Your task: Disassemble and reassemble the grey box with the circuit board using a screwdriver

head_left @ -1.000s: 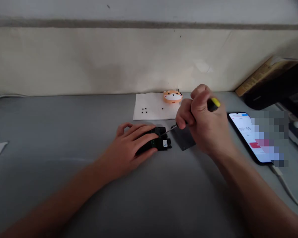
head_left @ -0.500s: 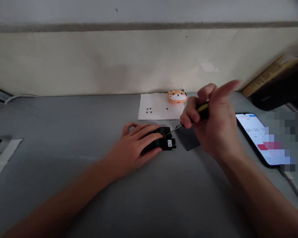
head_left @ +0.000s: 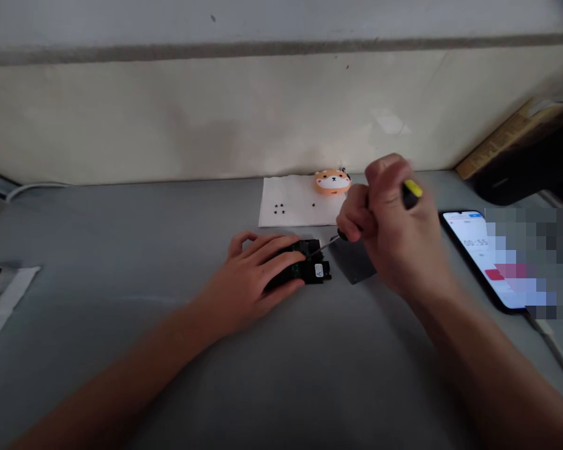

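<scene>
My left hand (head_left: 258,275) lies over a small black electronic device (head_left: 314,272), its fingers and thumb pressing it to the desk. A green circuit board shows between the fingers, and a white label marked "A" sits on the device's right part. A screwdriver (head_left: 411,194) with a black and yellow handle is in the closed fist of my right hand (head_left: 389,231). Its thin shaft slants down to the left, the tip at the device beside my left fingertips; whether it sits in a screw I cannot tell. A dark flat cover plate (head_left: 354,262) lies under the right hand.
Behind the device, several tiny black screws (head_left: 279,209) rest on a white paper (head_left: 291,187) with an orange dog-faced case (head_left: 332,182). A phone (head_left: 481,256) showing a timer lies at the right, its cable attached. A cardboard box (head_left: 492,140) and a black object (head_left: 535,162) stand behind it.
My right hand has rolled around the screwdriver handle, and the thumb that stuck out is now folded round it. The left hand and the device stay put; the view has shifted slightly.
</scene>
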{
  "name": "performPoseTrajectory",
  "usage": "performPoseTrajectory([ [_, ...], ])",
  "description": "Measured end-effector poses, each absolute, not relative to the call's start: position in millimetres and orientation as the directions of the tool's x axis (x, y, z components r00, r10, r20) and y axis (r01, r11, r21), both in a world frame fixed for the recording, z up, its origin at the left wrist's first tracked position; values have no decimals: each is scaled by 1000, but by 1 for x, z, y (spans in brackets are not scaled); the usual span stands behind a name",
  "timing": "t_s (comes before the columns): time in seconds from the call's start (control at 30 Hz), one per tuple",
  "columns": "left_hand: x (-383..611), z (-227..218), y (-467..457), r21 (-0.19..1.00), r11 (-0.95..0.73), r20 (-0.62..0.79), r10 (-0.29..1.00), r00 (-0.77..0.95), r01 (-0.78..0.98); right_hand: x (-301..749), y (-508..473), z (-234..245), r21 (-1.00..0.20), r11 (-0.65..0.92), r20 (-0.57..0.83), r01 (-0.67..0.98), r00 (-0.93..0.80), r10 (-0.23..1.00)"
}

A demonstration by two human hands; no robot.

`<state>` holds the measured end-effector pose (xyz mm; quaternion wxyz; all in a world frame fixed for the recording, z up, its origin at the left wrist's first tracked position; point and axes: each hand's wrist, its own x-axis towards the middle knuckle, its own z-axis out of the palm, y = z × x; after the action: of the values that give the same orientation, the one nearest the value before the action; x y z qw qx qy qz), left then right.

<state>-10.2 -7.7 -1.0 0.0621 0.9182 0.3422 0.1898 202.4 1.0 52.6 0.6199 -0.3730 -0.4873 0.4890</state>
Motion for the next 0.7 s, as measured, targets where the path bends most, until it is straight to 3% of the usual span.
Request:
performPoseTrajectory([
  [0.2, -9, 5, -9, 263, -721, 229, 692, 685, 641, 204, 1, 56, -931, 196, 218, -307, -39, 975],
  [0.27, -9, 5, -10, 265, -720, 234, 693, 681, 642, 205, 1, 53, -952, 229, 229, -202, 27, 973],
  [0.37, -10, 3, -9, 259, -735, 261, 678, 687, 627, 206, 1, 50, -954, 283, 299, 102, 221, 928],
  [0.47, -10, 1, -8, 245, -750, 282, 662, 695, 615, 210, 1, 50, -886, 335, 417, 320, 237, 877],
  [0.6, -11, 1, -8, 228, -759, 275, 651, 707, 610, 218, 0, 52, -855, 353, 415, 379, 92, 905],
  [0.7, -11, 2, -8, 227, -764, 273, 646, 713, 604, 225, 0, 53, -893, 272, 334, 358, 123, 934],
])
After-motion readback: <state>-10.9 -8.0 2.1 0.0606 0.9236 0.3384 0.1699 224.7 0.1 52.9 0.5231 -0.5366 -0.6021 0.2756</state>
